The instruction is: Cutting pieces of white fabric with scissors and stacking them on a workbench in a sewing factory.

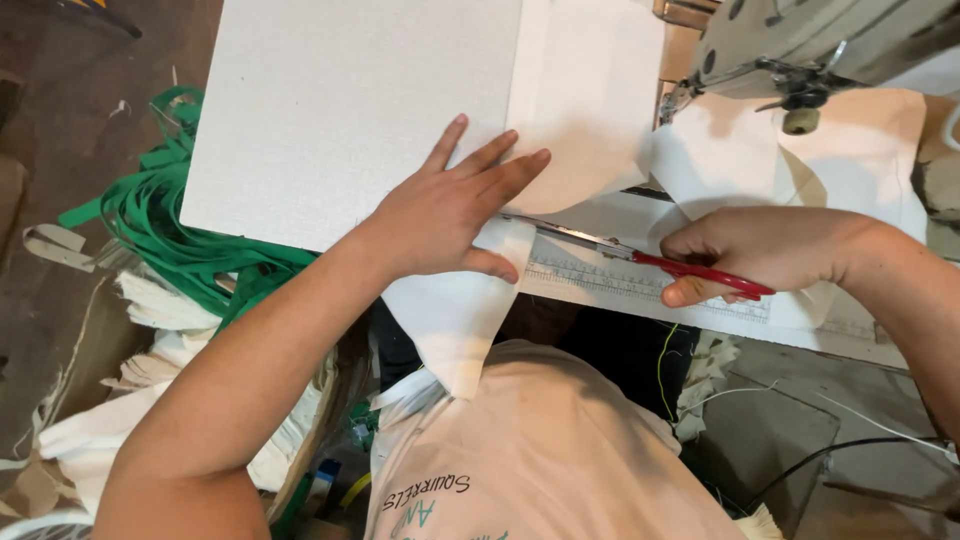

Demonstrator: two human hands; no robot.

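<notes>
My left hand (450, 215) lies flat, fingers spread, pressing a white fabric piece (455, 310) against the edge of a white table (330, 100). The fabric hangs down over the table edge towards my lap. My right hand (750, 250) grips red-handled scissors (640, 258), whose blades point left and meet the fabric just beside my left thumb. More white fabric (590, 110) lies folded on the table past my left fingers.
A sewing machine (800, 50) stands at the top right with white cloth (860, 150) under it. A ruler strip (620, 280) runs along the table's front edge. Green straps (160, 225) and stacked white fabric pieces (150, 400) lie on the left. Cables (830, 450) trail at the lower right.
</notes>
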